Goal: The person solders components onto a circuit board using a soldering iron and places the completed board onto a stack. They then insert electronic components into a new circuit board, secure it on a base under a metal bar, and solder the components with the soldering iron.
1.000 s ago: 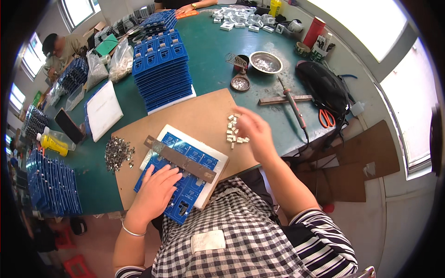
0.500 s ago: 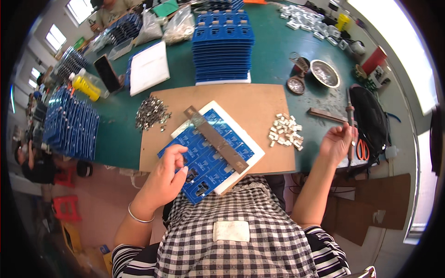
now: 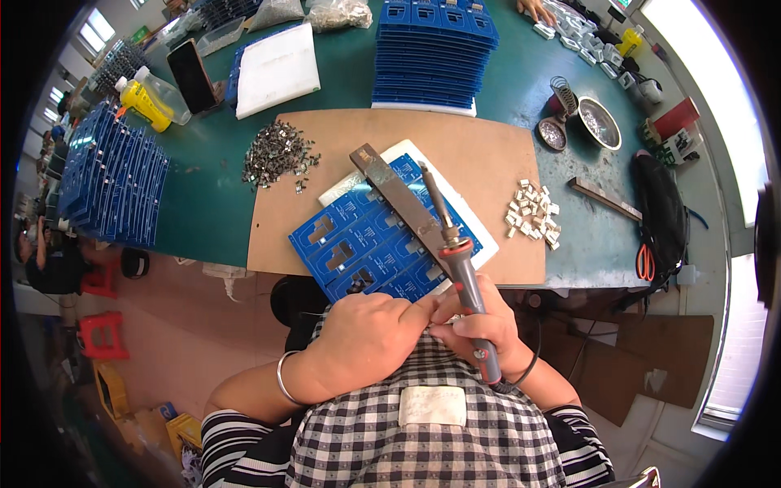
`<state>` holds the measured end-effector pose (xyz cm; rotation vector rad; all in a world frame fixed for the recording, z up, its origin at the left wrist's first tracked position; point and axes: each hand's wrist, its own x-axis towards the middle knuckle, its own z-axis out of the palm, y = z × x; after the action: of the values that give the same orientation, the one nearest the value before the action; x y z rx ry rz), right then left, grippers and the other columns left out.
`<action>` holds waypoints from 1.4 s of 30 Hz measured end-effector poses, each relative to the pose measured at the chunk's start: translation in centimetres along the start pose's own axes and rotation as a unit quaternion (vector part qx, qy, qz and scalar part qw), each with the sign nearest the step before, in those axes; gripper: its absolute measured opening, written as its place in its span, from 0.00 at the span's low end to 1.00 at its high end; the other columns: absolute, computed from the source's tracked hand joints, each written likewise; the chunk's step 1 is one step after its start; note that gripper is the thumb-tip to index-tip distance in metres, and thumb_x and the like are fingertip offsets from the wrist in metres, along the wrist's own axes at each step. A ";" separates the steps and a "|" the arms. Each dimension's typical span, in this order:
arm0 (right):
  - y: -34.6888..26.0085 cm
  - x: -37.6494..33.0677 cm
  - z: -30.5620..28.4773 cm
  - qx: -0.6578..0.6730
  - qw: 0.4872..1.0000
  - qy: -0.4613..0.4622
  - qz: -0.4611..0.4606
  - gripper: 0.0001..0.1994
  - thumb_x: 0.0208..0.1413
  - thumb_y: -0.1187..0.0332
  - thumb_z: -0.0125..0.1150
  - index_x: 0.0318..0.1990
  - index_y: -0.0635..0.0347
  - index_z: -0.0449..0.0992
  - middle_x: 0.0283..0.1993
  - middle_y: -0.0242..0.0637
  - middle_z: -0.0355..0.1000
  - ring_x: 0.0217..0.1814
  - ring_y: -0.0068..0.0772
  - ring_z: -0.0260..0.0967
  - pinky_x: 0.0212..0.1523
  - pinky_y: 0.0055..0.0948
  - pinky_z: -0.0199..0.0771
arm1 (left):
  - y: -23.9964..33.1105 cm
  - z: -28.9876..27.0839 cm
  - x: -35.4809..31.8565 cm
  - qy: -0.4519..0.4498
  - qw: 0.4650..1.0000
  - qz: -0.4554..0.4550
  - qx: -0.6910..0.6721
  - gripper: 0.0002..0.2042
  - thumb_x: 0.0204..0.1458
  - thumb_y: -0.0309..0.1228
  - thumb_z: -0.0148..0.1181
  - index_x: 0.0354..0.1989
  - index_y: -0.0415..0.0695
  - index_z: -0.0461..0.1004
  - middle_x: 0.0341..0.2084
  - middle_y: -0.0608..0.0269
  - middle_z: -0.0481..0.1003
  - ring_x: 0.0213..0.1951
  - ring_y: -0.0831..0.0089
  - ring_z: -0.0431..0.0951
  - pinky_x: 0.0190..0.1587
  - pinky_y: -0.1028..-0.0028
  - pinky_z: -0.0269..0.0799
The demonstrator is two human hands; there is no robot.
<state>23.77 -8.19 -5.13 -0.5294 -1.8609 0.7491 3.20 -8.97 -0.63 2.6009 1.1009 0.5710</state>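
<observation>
My right hand [image 3: 496,325] grips a grey soldering iron [image 3: 468,285]; its tip points up and away over the blue circuit board panel [image 3: 333,236]. My left hand [image 3: 370,337] is closed, its fingertips meeting my right fingers at the near edge of the panel. Whatever the left fingers pinch is hidden. A long dark metal bar [image 3: 399,195] lies diagonally across the panel, which rests on a white foam slab [image 3: 480,236]. Small dark metal parts [image 3: 277,154] are heaped left of the panel, and small white connectors [image 3: 533,213] lie loose to its right.
A brown board [image 3: 325,126] covers the green table. Tall stacks of blue panels [image 3: 435,61] stand behind and at the left [image 3: 114,179]. At right are a metal bowl [image 3: 599,122], a coiled iron stand [image 3: 553,130], another bar [image 3: 604,198] and orange-handled scissors [image 3: 645,262]. Another person's hand [image 3: 537,10] shows at the far edge.
My right hand has brought the soldering iron from the right side of the table to the front of the panel. My left hand has moved right and nearer, meeting it. The view has shifted.
</observation>
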 end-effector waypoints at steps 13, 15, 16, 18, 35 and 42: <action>0.9 -0.1 1.1 0.039 0.999 0.012 0.031 0.17 0.41 0.75 0.73 0.40 0.53 0.74 0.38 0.35 0.77 0.39 0.40 0.71 0.43 0.39 0.71 | -0.8 0.9 -1.0 -0.022 0.980 -0.081 -0.181 0.07 0.52 0.22 0.56 0.37 0.40 0.65 0.26 0.54 0.75 0.32 0.55 0.78 0.32 0.60 0.74; 1.0 0.0 0.6 0.009 0.999 -0.032 0.035 0.18 0.42 0.76 0.74 0.41 0.52 0.73 0.38 0.35 0.77 0.39 0.40 0.71 0.43 0.39 0.71 | -0.8 1.2 -0.9 -0.027 0.981 -0.073 -0.178 0.07 0.52 0.22 0.56 0.37 0.40 0.66 0.27 0.54 0.75 0.32 0.55 0.78 0.32 0.61 0.74; 0.9 0.0 0.6 0.011 0.999 -0.028 0.035 0.19 0.49 0.81 0.70 0.44 0.52 0.69 0.36 0.38 0.75 0.37 0.38 0.71 0.39 0.36 0.72 | -0.9 1.2 -0.9 -0.017 0.981 -0.063 -0.183 0.07 0.53 0.22 0.57 0.37 0.41 0.66 0.27 0.53 0.75 0.31 0.55 0.79 0.31 0.61 0.74; 0.9 0.0 1.0 0.107 0.992 0.029 0.062 0.20 0.50 0.84 0.66 0.46 0.52 0.68 0.34 0.40 0.73 0.35 0.35 0.70 0.36 0.33 0.71 | -1.1 1.0 -1.2 0.008 0.979 -0.063 -0.192 0.08 0.52 0.23 0.60 0.37 0.41 0.67 0.28 0.53 0.76 0.30 0.56 0.79 0.30 0.63 0.75; -2.6 -4.3 -5.2 0.122 0.973 0.142 0.133 0.20 0.52 0.79 0.65 0.51 0.59 0.64 0.32 0.39 0.71 0.30 0.30 0.69 0.32 0.32 0.71 | -4.3 1.4 -2.7 0.161 0.981 -0.092 -0.053 0.09 0.41 0.17 0.66 0.29 0.43 0.74 0.19 0.64 0.71 0.20 0.66 0.70 0.22 0.69 0.64; -2.0 -6.6 -4.1 0.153 0.958 0.166 0.174 0.15 0.55 0.69 0.64 0.43 0.62 0.64 0.28 0.39 0.70 0.25 0.30 0.68 0.27 0.31 0.70 | -3.7 2.5 -2.2 0.123 0.991 -0.045 -0.025 0.10 0.34 0.23 0.62 0.26 0.48 0.69 0.22 0.68 0.71 0.30 0.65 0.72 0.39 0.63 0.63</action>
<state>30.04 -12.90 -6.77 -0.7413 -1.3234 1.0880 0.59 -8.27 -4.87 2.4720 1.2531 0.9046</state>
